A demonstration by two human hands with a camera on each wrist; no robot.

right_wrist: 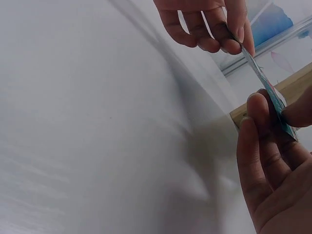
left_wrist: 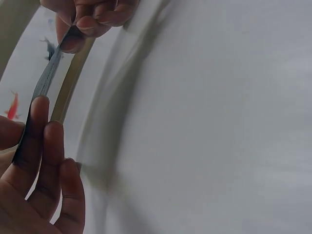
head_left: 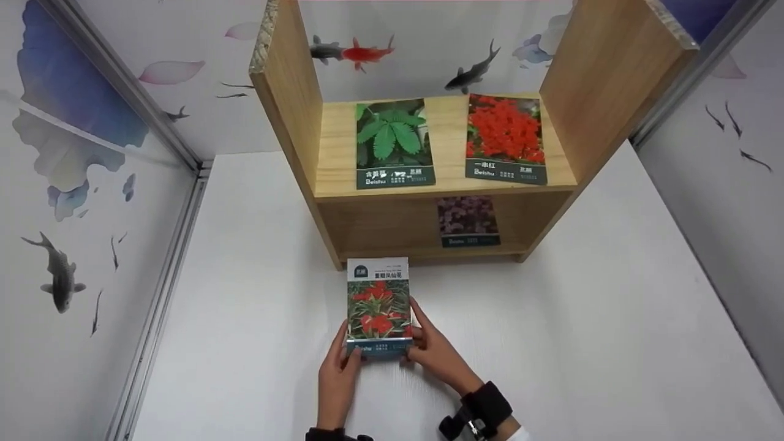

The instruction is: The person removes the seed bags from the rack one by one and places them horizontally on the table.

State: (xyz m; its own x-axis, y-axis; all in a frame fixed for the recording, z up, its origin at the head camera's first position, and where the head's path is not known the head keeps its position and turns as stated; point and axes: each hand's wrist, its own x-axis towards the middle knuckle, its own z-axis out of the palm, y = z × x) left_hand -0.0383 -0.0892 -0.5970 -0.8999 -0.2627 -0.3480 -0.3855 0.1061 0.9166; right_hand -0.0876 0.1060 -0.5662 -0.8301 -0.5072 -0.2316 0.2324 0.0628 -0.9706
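Observation:
A seed packet (head_left: 378, 309) with red flowers and a white top band is held up between both hands, in front of the wooden shelf. At its lower left corner the left hand (head_left: 337, 380) pinches it, thumb in front and fingers behind. My right hand (head_left: 442, 358) grips the lower right edge. Both wrist views show the packet edge-on: the left wrist view has the packet (left_wrist: 45, 80) between the left thumb and fingers, and the right wrist view has the packet (right_wrist: 273, 95) pinched by the right hand (right_wrist: 278, 180).
On the upper board of the wooden shelf (head_left: 447, 190) lie a green-leaf packet (head_left: 392, 141) at left and a red-flower packet (head_left: 505, 135) at right. A purple-flower packet (head_left: 468, 217) is in the lower compartment. White table (head_left: 612, 306) surrounds the shelf; printed panels stand on the sides.

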